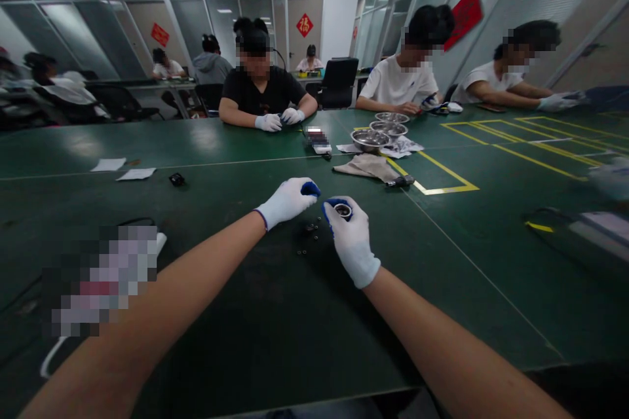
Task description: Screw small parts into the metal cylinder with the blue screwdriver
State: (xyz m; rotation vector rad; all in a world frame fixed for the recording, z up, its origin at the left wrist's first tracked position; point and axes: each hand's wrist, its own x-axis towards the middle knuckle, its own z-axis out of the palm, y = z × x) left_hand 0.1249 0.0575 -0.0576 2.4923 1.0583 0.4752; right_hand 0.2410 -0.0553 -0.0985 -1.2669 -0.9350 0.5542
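My left hand [291, 200], in a white glove with blue fingertips, is closed just left of my other hand, fingertips pressed together; whatever they may pinch is too small to make out. In my right hand [351, 236], gloved the same way, a round metal ring part [343, 211] is gripped with its open end up and dark inside. The two hands are apart. On the green table [255, 314] below and between them lie several tiny metal pieces [310, 228].
Metal bowls [370, 139] stand beyond my hands, with a beige cloth [366, 167] and a dark metal tool [400, 181] nearer. A small black object [177, 179] and white papers [136, 174] lie left. A blurred power strip [111, 275] lies beside my left forearm. People sit across the table.
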